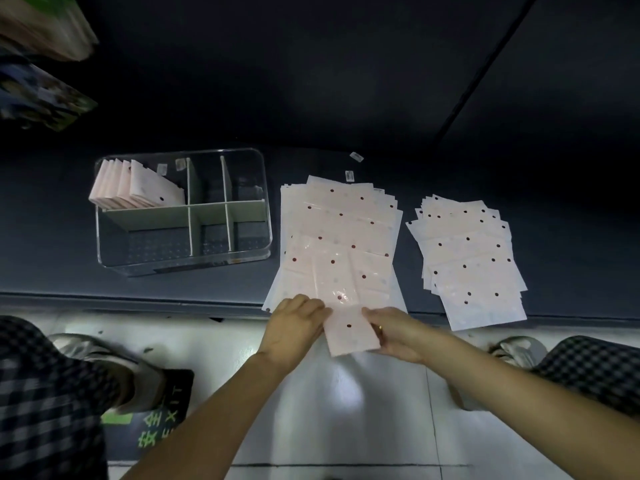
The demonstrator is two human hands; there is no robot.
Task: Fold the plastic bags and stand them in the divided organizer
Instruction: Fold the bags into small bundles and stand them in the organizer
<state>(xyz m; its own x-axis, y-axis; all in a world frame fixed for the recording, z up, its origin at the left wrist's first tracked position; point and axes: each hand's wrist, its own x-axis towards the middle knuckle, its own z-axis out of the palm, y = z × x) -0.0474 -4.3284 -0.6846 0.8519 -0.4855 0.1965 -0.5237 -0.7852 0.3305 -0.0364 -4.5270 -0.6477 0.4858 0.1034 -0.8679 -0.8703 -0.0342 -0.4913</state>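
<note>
A narrow folded pink dotted bag [349, 329] hangs over the table's front edge. My left hand [294, 325] grips its left side and my right hand [391, 332] grips its right side. Beyond my hands lies a large stack of flat pink dotted bags [341, 233]. A second, smaller stack [467, 254] sits to its right. At the left stands the clear divided organizer [242, 252] with white dividers. Several folded bags [135, 185] stand in its back left compartment; the other compartments look empty.
The dark table [346, 98] stretches far back. Two small labels [353, 166] lie behind the big stack. Below the table edge are a white tiled floor [346, 410], my shoes and checked trouser legs, and a green exit sign on the floor [152, 427].
</note>
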